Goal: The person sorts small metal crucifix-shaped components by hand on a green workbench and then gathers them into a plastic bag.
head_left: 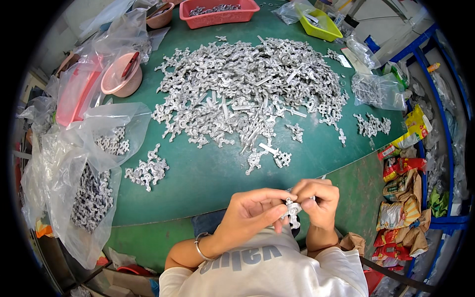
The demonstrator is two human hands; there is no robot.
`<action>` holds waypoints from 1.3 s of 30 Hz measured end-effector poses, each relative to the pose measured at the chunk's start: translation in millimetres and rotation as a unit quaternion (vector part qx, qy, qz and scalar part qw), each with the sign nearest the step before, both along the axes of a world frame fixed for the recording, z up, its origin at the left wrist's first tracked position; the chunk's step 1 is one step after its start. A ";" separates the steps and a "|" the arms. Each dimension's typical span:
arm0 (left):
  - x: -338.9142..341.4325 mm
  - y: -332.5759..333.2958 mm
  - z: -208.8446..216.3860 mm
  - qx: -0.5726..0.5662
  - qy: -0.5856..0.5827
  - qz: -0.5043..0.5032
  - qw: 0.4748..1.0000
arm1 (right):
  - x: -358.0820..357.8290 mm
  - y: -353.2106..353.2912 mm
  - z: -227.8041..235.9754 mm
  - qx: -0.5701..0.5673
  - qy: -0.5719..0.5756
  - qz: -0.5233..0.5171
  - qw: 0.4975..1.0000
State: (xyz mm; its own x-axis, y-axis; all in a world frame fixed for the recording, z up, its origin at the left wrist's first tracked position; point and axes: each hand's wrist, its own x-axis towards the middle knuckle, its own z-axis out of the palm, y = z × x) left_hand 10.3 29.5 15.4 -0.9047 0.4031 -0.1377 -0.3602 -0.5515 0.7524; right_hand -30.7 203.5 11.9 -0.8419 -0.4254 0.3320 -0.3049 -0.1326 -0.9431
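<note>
Heap of small knobbly silvery metal castings point(237, 94) covers the middle of a green tabletop point(188, 200) in the head view. Nearer the person than the heap, the left hand point(255, 210) pinches one silvery metal casting point(293, 210) between thumb and fingers; the right hand point(319, 200) curls beside it, its hold impossible to tell. Beyond the heap sits a red rectangular plastic basin point(217, 21).

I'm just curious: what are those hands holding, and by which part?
A small silvery metal casting, by its left side in the grip of the left hand; where the right hand touches is unclear.
</note>
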 end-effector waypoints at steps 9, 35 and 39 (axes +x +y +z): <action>-0.6 13.4 -22.8 -0.323 0.166 0.109 0.926 | -1.6 9.7 -37.2 -0.054 -0.240 0.089 0.965; -50.5 68.2 -64.5 -0.140 0.069 0.048 0.987 | -33.3 49.9 -67.6 -0.239 -0.310 -0.034 0.920; -40.9 66.0 -63.3 -0.373 0.272 0.135 0.877 | -27.9 32.7 -68.2 -0.118 -0.331 -0.123 0.928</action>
